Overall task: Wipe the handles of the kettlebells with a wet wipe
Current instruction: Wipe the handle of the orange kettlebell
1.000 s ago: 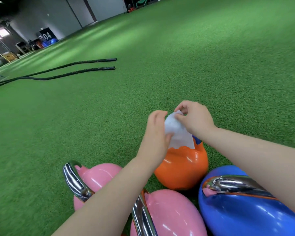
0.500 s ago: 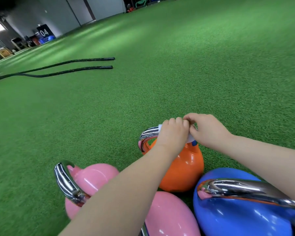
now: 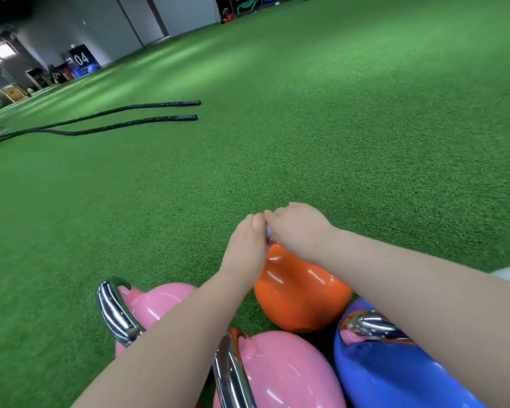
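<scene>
Both hands meet over the orange kettlebell (image 3: 301,293), the left hand (image 3: 246,245) and right hand (image 3: 299,231) curled side by side, pinching the wipe (image 3: 269,233) between them, probably to wrap its hidden handle. Two pink kettlebells (image 3: 289,372) and a blue one (image 3: 395,375) crowd close on the turf (image 3: 306,128), within reach.

Head-worn camera looks forward and down, close over the kettlebells (image 3: 301,290).

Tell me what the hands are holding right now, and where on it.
Both the left hand and right hand pinch the wet wipe between them above the orange kettlebell; only a sliver shows, so which part cannot be told.
</scene>
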The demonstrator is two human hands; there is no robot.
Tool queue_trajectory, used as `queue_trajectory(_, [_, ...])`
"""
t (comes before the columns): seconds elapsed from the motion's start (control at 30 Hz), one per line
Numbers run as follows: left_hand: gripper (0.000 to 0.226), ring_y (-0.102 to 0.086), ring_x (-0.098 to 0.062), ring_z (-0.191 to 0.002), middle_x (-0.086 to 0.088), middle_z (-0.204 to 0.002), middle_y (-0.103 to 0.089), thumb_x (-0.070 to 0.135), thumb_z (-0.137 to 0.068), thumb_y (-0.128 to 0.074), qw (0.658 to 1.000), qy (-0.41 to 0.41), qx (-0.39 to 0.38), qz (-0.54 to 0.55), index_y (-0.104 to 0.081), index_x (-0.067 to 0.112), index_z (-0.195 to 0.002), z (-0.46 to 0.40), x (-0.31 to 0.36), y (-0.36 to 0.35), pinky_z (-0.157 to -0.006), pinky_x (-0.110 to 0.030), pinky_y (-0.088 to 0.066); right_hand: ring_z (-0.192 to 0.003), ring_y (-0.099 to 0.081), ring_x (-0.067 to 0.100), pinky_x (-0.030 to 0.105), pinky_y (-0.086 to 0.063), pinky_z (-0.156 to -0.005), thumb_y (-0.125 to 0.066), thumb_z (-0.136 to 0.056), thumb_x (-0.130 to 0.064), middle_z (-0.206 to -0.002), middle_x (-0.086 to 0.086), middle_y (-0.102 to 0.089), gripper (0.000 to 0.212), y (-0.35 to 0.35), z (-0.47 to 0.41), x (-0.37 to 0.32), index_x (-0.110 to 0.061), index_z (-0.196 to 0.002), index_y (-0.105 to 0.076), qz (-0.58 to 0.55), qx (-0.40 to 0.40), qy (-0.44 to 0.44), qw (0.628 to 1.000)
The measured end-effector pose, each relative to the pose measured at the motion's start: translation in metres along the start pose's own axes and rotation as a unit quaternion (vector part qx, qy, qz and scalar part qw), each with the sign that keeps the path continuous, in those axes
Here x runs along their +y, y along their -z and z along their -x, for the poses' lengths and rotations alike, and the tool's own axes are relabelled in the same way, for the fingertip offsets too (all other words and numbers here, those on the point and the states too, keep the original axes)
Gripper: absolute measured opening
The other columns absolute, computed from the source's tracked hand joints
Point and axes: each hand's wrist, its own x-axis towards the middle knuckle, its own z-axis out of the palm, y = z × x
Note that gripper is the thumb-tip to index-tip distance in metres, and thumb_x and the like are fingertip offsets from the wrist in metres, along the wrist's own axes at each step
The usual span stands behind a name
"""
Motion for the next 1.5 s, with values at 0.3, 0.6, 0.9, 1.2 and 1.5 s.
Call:
queue_trajectory(0.3, [0.022,-0.055,-0.028,-0.099,-0.010,-0.108,-0.052,0.019,-0.093,-0.045,0.976,-0.017,-0.070,-0.205,-0.044,0.006,-0.111,-0.009,0.017,0.012,-0.077,-0.032,-0.041,-0.108,-0.057,0.027,0.037,-0.031,-0.109,-0.054,-0.088,-0.029,-0.108,0.009,-0.064,0.026,0.008,0.007,0.020,-0.013,-0.107,-0.059,-0.107,-0.024,-0.020,0.994])
queue_trajectory(0.6, [0.019,-0.055,-0.017,-0.049,0.003,-0.058,-0.053,0.027,-0.064,-0.040,0.956,-0.132,-0.044,-0.259,-0.058,0.020,-0.065,-0.025,0.076,-0.002,-0.049,-0.021,-0.041,-0.084,-0.060,0.025,0.031,-0.042,-0.066,-0.065,-0.078,-0.037,-0.085,0.004,-0.068,0.023,-0.008,0.058,0.061,-0.015,-0.083,-0.058,-0.222,-0.005,-0.150,0.963])
queue_trajectory(0.9, [0.062,-0.054,-0.025,-0.120,-0.011,-0.126,-0.060,0.024,-0.075,-0.023,0.950,-0.205,-0.050,-0.232,-0.060,0.001,-0.119,0.004,0.082,-0.012,-0.105,-0.035,-0.027,-0.091,-0.061,0.027,0.028,-0.042,-0.070,-0.062,-0.081,-0.031,-0.097,0.008,-0.068,0.023,-0.028,0.069,0.067,-0.014,-0.097,-0.063,-0.284,-0.081,-0.207,0.933])
queue_trajectory(1.2, [0.047,-0.057,-0.031,-0.107,-0.013,-0.115,-0.060,0.007,-0.075,-0.034,0.991,-0.125,0.031,0.035,-0.063,0.004,-0.111,0.020,0.065,-0.002,-0.097,-0.036,-0.040,-0.111,-0.053,0.026,0.034,-0.045,-0.083,-0.052,-0.089,-0.029,-0.120,0.005,-0.054,0.040,-0.006,0.055,0.054,-0.014,-0.125,-0.045,-0.120,-0.008,-0.066,0.991])
queue_trajectory(1.5, [0.029,-0.056,-0.027,-0.097,-0.011,-0.099,-0.061,0.003,-0.078,-0.040,0.990,-0.005,-0.004,0.137,-0.064,0.006,-0.094,0.023,0.058,-0.004,-0.083,-0.026,-0.036,-0.089,-0.060,0.031,0.030,-0.033,-0.060,-0.055,-0.087,-0.025,-0.097,0.011,-0.063,0.028,-0.011,0.033,0.046,-0.008,-0.106,-0.045,-0.170,-0.055,-0.100,0.979])
